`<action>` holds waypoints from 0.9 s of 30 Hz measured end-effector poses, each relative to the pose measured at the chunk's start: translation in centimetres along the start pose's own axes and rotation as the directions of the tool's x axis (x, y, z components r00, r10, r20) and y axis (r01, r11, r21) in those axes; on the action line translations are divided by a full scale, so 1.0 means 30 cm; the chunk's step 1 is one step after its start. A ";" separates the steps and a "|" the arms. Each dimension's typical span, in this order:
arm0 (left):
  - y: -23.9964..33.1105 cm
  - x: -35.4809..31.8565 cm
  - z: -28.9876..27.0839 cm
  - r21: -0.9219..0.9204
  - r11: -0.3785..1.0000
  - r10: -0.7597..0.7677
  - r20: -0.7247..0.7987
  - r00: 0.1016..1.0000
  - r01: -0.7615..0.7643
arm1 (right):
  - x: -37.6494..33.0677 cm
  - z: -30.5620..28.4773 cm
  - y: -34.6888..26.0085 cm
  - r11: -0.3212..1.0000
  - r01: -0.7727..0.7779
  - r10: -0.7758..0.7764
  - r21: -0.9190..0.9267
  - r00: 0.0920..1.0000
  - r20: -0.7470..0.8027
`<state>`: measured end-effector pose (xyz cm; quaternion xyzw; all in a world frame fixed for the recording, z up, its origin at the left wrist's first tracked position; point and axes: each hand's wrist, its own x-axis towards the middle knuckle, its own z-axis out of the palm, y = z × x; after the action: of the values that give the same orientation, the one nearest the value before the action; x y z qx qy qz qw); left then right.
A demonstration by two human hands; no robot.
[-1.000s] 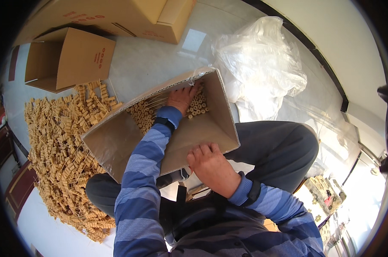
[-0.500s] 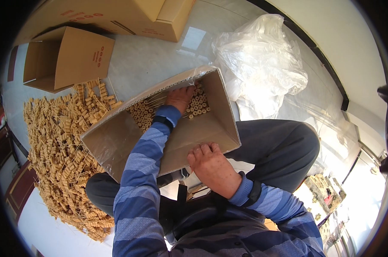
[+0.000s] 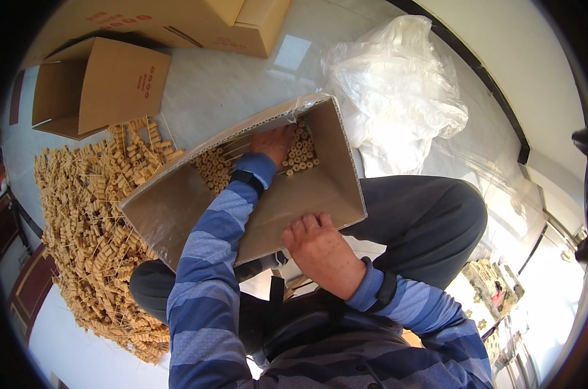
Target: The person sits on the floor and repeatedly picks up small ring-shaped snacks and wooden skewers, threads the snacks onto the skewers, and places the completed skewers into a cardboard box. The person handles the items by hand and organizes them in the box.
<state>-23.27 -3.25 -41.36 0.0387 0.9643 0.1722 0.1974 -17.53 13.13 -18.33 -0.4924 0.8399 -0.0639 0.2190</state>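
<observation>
An open cardboard box [image 3: 303, 214] sits tilted between my legs. Rows of tan, coiled skewers [image 3: 300, 154] lie inside against its far wall, their round, holed ends facing me. My left hand [image 3: 274, 142] reaches deep into the box among the skewers, with thin sticks showing beside it. Its fingers are mostly hidden, so I cannot tell whether they hold anything. Over the near edge of the box my right hand [image 3: 323, 253] is closed, fingers curled on the cardboard rim.
A big heap of loose skewers [image 3: 99, 240] spreads over the floor on the left. Behind it stands another open carton [image 3: 119, 84], with larger cartons [image 3: 209, 26] at the far side. Crumpled clear plastic [image 3: 397, 91] lies beyond the box at the right.
My left hand has pushed slightly farther toward the box's far wall, and its fingers are less visible. The right hand stays on the rim.
</observation>
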 end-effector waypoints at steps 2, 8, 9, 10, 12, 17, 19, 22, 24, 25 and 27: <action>0.006 0.012 0.001 0.016 1.000 -0.009 0.005 1.000 0.009 | 0.000 -0.001 -0.001 1.000 -0.003 0.003 0.006 1.000 -0.001; -0.017 0.024 0.102 0.210 0.978 0.050 -0.165 0.985 -0.014 | -0.001 -0.007 0.000 1.000 -0.008 0.008 0.014 1.000 -0.010; -0.035 0.029 0.118 0.267 0.963 0.087 -0.180 0.980 -0.036 | -0.002 -0.007 0.001 1.000 -0.008 0.009 0.012 1.000 -0.005; -0.049 0.031 0.134 0.322 0.945 0.107 -0.133 0.985 -0.059 | -0.002 -0.008 -0.001 1.000 -0.009 0.009 0.010 1.000 0.000; -0.068 0.035 0.155 0.322 0.945 0.115 -0.188 0.975 -0.050 | -0.002 -0.006 -0.002 1.000 -0.014 0.014 0.023 1.000 -0.004; -0.067 0.067 0.143 0.046 0.997 -0.065 0.106 0.992 0.060 | -0.001 0.001 -0.007 0.998 -0.009 0.010 -0.057 1.000 0.009; -0.065 0.065 0.120 0.051 0.996 -0.083 0.144 0.986 0.077 | -0.001 0.001 -0.010 0.999 0.002 0.001 -0.038 0.998 0.067; -0.062 0.055 0.089 -0.047 0.987 -0.150 0.115 0.982 0.156 | 0.002 0.001 -0.011 1.000 -0.012 0.012 -0.002 1.000 0.001; -0.064 0.028 0.072 -0.002 0.991 -0.136 0.099 0.986 0.137 | 0.002 0.001 -0.012 1.000 -0.011 0.011 -0.002 0.999 0.054; -0.065 0.005 0.065 0.040 0.992 -0.124 0.117 0.985 0.120 | 0.002 0.001 -0.014 1.000 -0.015 0.014 0.002 0.996 0.082; -0.075 -0.043 0.052 0.065 0.985 -0.166 0.177 0.970 0.157 | 0.004 0.004 -0.014 0.999 -0.033 0.033 0.028 0.999 0.014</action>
<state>-21.48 -5.05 -43.02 -0.0195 0.9463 0.1268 0.2968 -17.21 12.82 -18.33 -0.4758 0.8454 -0.0689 0.2329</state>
